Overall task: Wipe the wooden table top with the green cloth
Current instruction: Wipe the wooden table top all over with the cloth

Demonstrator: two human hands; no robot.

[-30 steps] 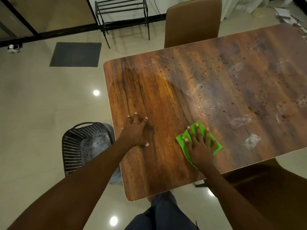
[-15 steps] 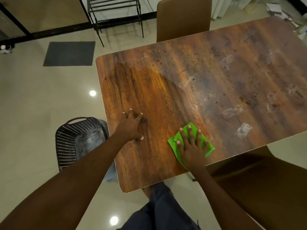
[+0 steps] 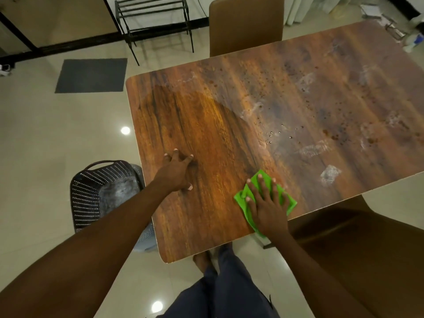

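Wipe in progress, lower centre of frame.

My right hand (image 3: 267, 203) lies flat, fingers spread, pressing the green cloth (image 3: 247, 203) onto the worktop (image 3: 229, 145) near its lower edge; compared with a second ago, hand and cloth sit a little nearer that edge. My left hand (image 3: 177, 172) rests open, palm down, holding nothing. The cloth is crumpled and bright. Left portion of the worktop shows clean and glossy; white smears and droplets remain at centre right, so much wiping appears outstanding.

green cloth (image 3: 249, 206); brown wood-grain table top (image 3: 206, 125); dark dotted basket (image 3: 96, 191); grey mat (image 3: 91, 75).
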